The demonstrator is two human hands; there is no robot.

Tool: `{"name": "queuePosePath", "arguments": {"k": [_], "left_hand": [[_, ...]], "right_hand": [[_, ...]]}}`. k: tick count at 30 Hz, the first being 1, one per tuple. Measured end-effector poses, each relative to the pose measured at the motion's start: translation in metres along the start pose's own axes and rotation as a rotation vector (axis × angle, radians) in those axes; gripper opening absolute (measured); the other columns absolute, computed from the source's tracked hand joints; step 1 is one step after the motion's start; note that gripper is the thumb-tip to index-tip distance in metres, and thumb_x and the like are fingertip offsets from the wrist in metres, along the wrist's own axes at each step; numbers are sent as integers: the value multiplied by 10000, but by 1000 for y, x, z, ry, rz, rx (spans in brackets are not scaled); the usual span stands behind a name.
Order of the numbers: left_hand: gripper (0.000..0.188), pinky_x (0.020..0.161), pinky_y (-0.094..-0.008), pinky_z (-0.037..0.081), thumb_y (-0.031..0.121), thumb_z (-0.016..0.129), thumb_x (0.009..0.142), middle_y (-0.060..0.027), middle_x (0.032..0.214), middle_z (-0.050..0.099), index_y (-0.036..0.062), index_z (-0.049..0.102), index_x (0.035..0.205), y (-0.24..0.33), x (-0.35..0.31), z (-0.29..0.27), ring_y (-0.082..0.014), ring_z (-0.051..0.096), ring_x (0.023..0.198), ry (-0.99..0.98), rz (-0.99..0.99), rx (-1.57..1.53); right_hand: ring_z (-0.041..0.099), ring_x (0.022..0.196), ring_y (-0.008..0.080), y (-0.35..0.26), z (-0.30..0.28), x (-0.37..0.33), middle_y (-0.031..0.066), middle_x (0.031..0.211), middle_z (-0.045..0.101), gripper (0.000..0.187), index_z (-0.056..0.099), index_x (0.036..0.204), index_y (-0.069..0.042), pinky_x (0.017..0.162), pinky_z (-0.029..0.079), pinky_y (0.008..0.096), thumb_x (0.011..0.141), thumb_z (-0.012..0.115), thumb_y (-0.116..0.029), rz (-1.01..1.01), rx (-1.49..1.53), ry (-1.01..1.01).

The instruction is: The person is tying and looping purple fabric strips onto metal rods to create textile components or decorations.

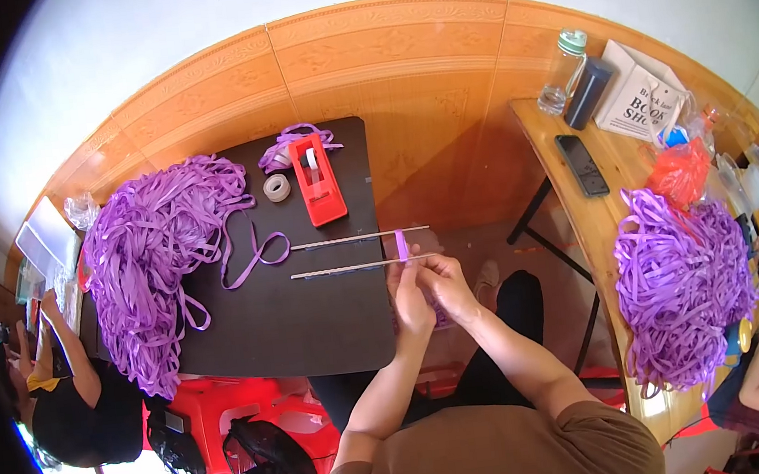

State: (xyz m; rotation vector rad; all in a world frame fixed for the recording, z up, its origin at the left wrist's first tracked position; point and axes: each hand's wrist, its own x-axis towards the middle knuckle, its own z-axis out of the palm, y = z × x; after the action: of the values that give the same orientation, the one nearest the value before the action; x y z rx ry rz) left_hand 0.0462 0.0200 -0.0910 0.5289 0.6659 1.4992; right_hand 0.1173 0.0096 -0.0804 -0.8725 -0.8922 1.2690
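Observation:
Two thin, pale rods, an upper rod [343, 240] and a lower rod [341, 270], lie side by side and stick out past the right edge of the dark table. A purple ribbon [402, 245] spans both of them near their right ends. At the lower rod, my left hand [413, 306] is closed, thumb and fingers pinched on the ribbon. My right hand [448, 285] is closed right beside it, fingertips pinched at the same spot; the fingers partly hide what is between them.
A large heap of purple ribbon [154, 251] covers the left of the dark table [288, 330]. Behind the rods stand a red tape dispenser [320, 188] and a tape roll [276, 188]. The wooden table [570, 203] holds a phone [582, 165], a bottle [563, 74] and another ribbon heap [686, 288]. People sit on both sides.

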Motion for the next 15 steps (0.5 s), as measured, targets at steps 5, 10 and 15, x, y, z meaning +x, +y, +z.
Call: {"name": "queuePosePath", "arguments": {"k": [5, 10, 15], "left_hand": [[317, 875, -258, 435, 91, 533, 925, -78, 1076, 598, -11, 522, 1225, 13, -29, 20, -141, 556, 977, 35, 47, 118], [279, 807, -225, 444, 12, 538, 889, -56, 980, 598, -27, 522, 1165, 25, -30, 29, -113, 559, 892, 108, 29, 156], [159, 744, -217, 446, 42, 507, 907, -36, 922, 598, -7, 567, 1046, 44, -30, 35, -99, 556, 840, 64, -41, 94]], "right_hand": [[572, 728, 84, -6, 9, -7, 28, 839, 635, 122, 643, 894, 10, 642, 472, 222, 930, 559, -72, 108, 138, 11], [572, 711, 86, -25, 27, -9, 22, 810, 625, 132, 640, 884, 9, 618, 470, 216, 932, 565, -88, 167, 163, 39], [568, 689, 80, -21, 27, -9, 17, 781, 624, 144, 649, 867, 2, 597, 454, 200, 927, 577, -107, 171, 212, 64]]}}
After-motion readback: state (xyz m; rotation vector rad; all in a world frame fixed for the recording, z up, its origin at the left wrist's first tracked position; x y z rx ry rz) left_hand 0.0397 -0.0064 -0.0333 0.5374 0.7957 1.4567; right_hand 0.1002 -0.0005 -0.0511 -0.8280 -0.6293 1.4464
